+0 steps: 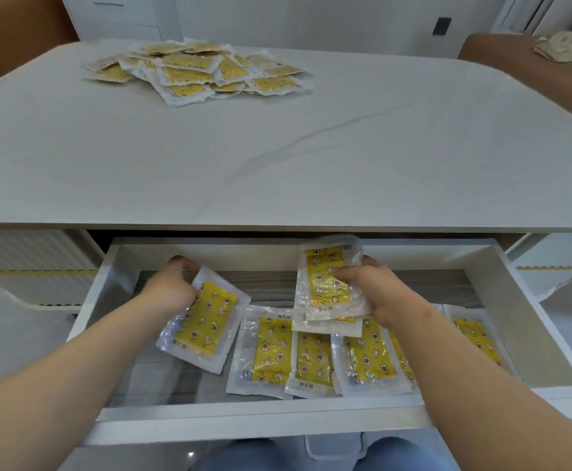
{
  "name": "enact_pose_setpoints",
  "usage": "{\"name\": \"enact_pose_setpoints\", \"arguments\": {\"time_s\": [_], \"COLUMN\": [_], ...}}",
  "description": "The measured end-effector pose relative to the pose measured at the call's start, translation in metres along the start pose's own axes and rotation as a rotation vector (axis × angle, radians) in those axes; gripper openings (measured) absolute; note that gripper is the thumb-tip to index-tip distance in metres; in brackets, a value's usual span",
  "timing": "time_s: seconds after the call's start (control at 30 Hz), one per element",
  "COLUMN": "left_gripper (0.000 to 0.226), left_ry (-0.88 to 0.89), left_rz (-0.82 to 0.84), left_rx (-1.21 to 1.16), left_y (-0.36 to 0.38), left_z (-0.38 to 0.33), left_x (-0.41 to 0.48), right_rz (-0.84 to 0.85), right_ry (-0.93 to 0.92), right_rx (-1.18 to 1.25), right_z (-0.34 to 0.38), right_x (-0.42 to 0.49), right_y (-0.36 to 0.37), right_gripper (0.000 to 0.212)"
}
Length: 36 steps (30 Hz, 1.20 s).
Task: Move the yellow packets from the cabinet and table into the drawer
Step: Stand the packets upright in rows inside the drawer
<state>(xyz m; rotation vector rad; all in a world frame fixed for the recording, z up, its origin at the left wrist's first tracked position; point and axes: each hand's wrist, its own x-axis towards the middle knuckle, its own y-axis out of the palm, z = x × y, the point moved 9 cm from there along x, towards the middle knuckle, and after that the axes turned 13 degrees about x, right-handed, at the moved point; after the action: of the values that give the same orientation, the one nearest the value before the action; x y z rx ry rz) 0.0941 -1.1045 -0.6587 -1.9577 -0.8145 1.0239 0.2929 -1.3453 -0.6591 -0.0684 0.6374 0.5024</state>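
The left grip [172, 287] pinches one packet [206, 322] at the drawer's [260, 411] 9 o'clock; the right grip [379, 295] clutches a loose stack [327, 287] at 12. Slick wrappers may slide apart, scattering over the laid row [315, 355]. The pile [196, 71] lies on the surface [311, 158], 12 o'clock.

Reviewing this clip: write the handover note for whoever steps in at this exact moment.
Left hand grips one packet by its upper end, low in the open drawer, left of the row of packets lying on the drawer floor.
Right hand holds a small stack of packets above that row.
Done: several packets laid in the drawer.
Left: set down what both hands hold, then fetch the pile of packets at the far side of the table. No packets at a cabinet show in this view.
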Motion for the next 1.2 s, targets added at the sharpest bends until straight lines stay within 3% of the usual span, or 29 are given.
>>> {"name": "enact_pose_setpoints", "arguments": {"time_s": [0.13, 0.23, 0.33, 0.5, 0.8, 0.87, 0.93, 1.0, 1.1, 1.2], "left_gripper": [0.055, 0.048, 0.037, 0.031, 0.040, 0.038, 0.038, 0.046, 0.053, 0.042], "left_ry": [0.035, 0.025, -0.017, -0.076, 0.071, 0.131, 0.273, 0.383, 0.547, 0.554], "left_rz": [0.009, 0.089, 0.166, 0.378, 0.593, 0.570, 0.404, 0.227, 0.239, 0.247], "left_rx": [0.185, 0.359, 0.314, -0.025, 0.141, 0.243, 0.523, 0.588, 0.568, 0.592], "left_y": [-0.005, 0.010, 0.026, 0.054, 0.074, 0.073, 0.064, 0.055, 0.066, 0.081], "left_z": [0.009, 0.007, 0.001, -0.003, -0.021, -0.028, -0.040, -0.057, -0.083, -0.096], "left_x": [0.009, 0.007, -0.002, -0.019, -0.041, -0.043, -0.038, -0.035, -0.038, -0.038], "right_rz": [0.007, 0.008, 0.000, 0.002, -0.007, -0.010, -0.015, -0.020, -0.026, -0.029], "right_ry": [-0.002, 0.002, 0.016, 0.015, -0.003, -0.008, -0.019, -0.025, -0.028, -0.029], "right_rx": [-0.024, -0.053, -0.045, -0.032, -0.013, -0.017, -0.032, -0.046, -0.046, -0.044], "right_z": [0.000, -0.001, -0.001, -0.001, 0.000, 0.001, 0.002, 0.003, 0.004, 0.004], "right_x": [-0.002, -0.002, -0.002, -0.001, -0.001, -0.001, -0.001, -0.001, -0.002, -0.002], "right_y": [0.000, 0.001, 0.001, 0.001, 0.000, 0.000, -0.001, -0.001, -0.001, -0.003], "right_gripper": [0.038, 0.040, 0.040, 0.039, 0.039, 0.037, 0.037, 0.037, 0.037, 0.036]}}
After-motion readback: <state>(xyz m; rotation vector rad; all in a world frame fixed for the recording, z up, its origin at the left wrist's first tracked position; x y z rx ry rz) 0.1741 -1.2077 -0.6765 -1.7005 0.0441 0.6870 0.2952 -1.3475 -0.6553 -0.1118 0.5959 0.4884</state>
